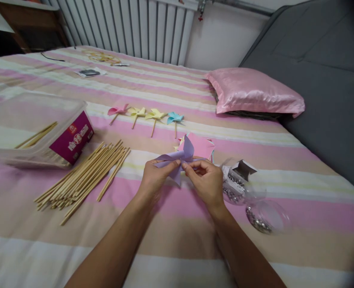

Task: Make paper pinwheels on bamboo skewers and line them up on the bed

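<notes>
The left hand [154,176] and right hand [208,182] meet in front of the body, thumbs and fingers pinching the centre of a purple paper pinwheel [188,147] from either side. Its blades flare up and out between the hands, and no stick shows on it. Whether a pin is already through the middle cannot be told, since the thumbs cover it.

Just beyond the hands lies a stack of pink paper pieces [199,147]. Beside the right hand, on its outer side, stands an opened small white box [234,184] among small metal pieces; nearer the body is a clear round dish [262,224] holding more. Out from the left hand is a pile of wooden sticks [85,178], then a clear plastic tub [82,106]. Farther ahead of the left hand lie pink [118,109], yellow [155,114] and blue [175,117] pinwheels on sticks.

The step looks like gathering the blade tips at the centre; the next move seems to call for a steady pinch so the folds stay lined up.
</notes>
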{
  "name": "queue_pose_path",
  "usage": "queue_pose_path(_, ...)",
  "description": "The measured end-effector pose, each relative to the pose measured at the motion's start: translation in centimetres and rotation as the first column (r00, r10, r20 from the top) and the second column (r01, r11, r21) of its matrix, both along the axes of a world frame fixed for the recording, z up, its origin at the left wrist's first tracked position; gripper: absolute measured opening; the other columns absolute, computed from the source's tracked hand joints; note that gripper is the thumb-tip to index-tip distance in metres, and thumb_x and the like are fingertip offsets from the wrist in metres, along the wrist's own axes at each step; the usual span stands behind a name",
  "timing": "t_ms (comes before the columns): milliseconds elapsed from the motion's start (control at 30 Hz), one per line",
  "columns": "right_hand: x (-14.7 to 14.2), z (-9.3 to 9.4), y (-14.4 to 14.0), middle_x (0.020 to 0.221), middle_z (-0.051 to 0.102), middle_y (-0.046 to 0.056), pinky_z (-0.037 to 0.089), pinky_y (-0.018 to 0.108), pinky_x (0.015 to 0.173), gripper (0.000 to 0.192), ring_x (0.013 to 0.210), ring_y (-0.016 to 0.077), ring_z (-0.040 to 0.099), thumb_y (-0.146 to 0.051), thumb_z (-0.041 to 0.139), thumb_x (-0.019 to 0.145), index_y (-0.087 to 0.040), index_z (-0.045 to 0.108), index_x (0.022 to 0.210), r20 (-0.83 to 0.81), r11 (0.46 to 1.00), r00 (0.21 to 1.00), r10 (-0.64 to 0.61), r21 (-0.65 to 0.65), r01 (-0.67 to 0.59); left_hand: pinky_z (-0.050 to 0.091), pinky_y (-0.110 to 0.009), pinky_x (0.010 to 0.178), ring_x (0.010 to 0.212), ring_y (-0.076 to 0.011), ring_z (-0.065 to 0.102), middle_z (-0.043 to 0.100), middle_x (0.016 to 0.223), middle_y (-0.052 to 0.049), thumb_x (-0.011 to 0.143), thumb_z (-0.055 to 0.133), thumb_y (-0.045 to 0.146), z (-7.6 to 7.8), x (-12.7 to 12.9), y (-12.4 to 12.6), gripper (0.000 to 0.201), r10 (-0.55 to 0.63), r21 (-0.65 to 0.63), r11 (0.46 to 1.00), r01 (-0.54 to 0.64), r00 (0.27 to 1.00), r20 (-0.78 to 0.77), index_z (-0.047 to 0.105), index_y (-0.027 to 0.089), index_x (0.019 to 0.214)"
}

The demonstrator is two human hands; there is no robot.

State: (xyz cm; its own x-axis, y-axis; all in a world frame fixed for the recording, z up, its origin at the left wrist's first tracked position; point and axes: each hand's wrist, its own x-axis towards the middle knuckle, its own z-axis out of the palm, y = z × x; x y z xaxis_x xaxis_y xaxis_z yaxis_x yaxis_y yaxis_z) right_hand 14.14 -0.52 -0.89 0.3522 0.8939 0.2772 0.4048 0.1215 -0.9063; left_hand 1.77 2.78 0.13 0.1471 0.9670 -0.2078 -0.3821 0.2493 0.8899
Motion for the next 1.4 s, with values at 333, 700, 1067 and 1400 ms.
queue_pose_path(333, -0.2, 0.0, -0.1, 0.088, 0.067, 0.008, 0.052, 0.027, 0.061, 0.019, 0.074, 0.0174, 0.065, -0.036, 0.068, 0.072, -0.018, 0.069, 0.066, 0.012, 0.999, 1.0, 0.006, 0.033, -0.006, 0.043, -0.019, 0.052, 0.053, -0.0088, 0.056, 0.064, 0.059, 0.002, 0.055, 0.077, 0.019, 0.0, 0.2, 0.0, 0.015, 0.061, -0.007, 0.998, -0.061, 0.998, -0.028, 0.069, 0.014, 0.067)
queue_pose_path(700, -0.2, 0.1, 0.1, 0.08, 0.064, 0.0, 0.049, 0.029, 0.062, 0.052, 0.071, 0.0175, 0.064, -0.03, 0.072, 0.065, -0.024, 0.043, 0.108, -0.293, 1.0, 0.956, 0.017, 0.021, -0.012, 0.046, -0.021, 0.058, 0.061, -0.0125, 0.062, 0.069, 0.069, -0.001, 0.059, 0.076, 0.022, 0.1, 0.2, -0.4, 0.018, -0.033, 0.02, 0.999, 0.033, 0.999, -0.007, 0.07, 0.014, 0.074)
queue_pose_path(1067, 0.1, 0.4, 0.2, 0.07, 0.066, -0.002, 0.045, 0.025, 0.057, 0.049, 0.059, 0.0134, 0.06, -0.024, 0.074, 0.059, -0.022, 0.053, 0.103, -0.497, 0.995, 0.866, 0.052, -0.047, -0.087, 0.046, -0.023, 0.062, 0.063, -0.0134, 0.062, 0.069, 0.068, -0.002, 0.059, 0.076, 0.023, 0.2, 0.4, -0.7, 0.019, -0.099, 0.006, 0.995, 0.099, 0.995, -0.025, 0.071, 0.014, 0.075)
queue_pose_path(1400, 2.9, 1.2, 0.2, 0.072, 0.064, -0.001, 0.046, 0.025, 0.058, 0.049, 0.061, 0.0135, 0.06, -0.022, 0.075, 0.056, -0.019, 0.054, 0.101, -0.526, 0.914, 0.831, 0.182, -0.222, -0.341, 0.041, -0.022, 0.058, 0.066, -0.014, 0.059, 0.069, 0.079, -0.006, 0.067, 0.066, 0.034, 0.9, -2.6, 1.0, 0.027, -0.28, 0.005, 0.959, 0.283, 0.952, -0.123, 0.072, 0.015, 0.086)
